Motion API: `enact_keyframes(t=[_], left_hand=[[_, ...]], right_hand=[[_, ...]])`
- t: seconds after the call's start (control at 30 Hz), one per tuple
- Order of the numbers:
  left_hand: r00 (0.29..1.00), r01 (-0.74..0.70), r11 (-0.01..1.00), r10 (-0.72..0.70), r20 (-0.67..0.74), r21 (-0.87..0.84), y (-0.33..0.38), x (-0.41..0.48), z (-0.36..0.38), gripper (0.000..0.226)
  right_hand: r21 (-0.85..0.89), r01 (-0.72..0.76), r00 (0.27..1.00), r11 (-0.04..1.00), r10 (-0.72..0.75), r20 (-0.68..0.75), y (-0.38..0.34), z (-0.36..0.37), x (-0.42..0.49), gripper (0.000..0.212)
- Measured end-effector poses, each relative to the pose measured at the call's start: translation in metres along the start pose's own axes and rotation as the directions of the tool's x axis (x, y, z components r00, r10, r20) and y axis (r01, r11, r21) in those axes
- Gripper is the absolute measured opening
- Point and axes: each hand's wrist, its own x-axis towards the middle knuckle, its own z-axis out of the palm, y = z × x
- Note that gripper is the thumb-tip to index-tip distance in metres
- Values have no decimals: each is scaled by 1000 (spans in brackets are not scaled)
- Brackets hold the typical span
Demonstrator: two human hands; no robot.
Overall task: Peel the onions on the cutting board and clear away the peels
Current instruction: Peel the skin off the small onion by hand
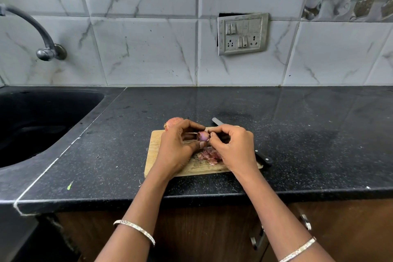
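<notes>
Black desk (297, 134), cutting board (155, 155): your left hand (180, 144) grips the small onion (203, 135) just above it, and your right hand (234, 147) pinches its skin.
Tug hard and the bulb may pop free, scattering the peels (209, 155); the knife (263, 157) lies close behind your right hand.

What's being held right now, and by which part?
A small onion: the left hand grips it between fingers and thumb, and the right hand pinches its right end.
</notes>
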Motion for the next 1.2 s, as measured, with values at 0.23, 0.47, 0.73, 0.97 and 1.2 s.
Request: enact_keyframes(t=[0.23, 0.47, 0.73, 0.97, 1.2], left_hand=[[1000, 17, 999, -17, -19, 27, 0, 0, 0, 31], [999, 28, 1000, -28, 17, 9, 0, -1, 0, 30], [998, 36, 999, -37, 46, 18, 2, -1, 2, 27], [998, 44, 996, -47, 29, 82, -2, 1, 6, 33], [1000, -1, 998, 3, -24, 69, -5, -2, 2, 32]], right_hand=[[35, 37, 999, 999, -38, 24, -6, -1, -2, 8], [82, 36, 999, 996, -38, 16, -7, -4, -3, 10], [40, -9, 1000, 999, 8, 29, -3, -2, -1, 5], [26, -69, 998, 997, 69, 14, -2, -3, -1, 5], [53, -83, 995, 995, 80, 62, -6, -3, -2, 12]])
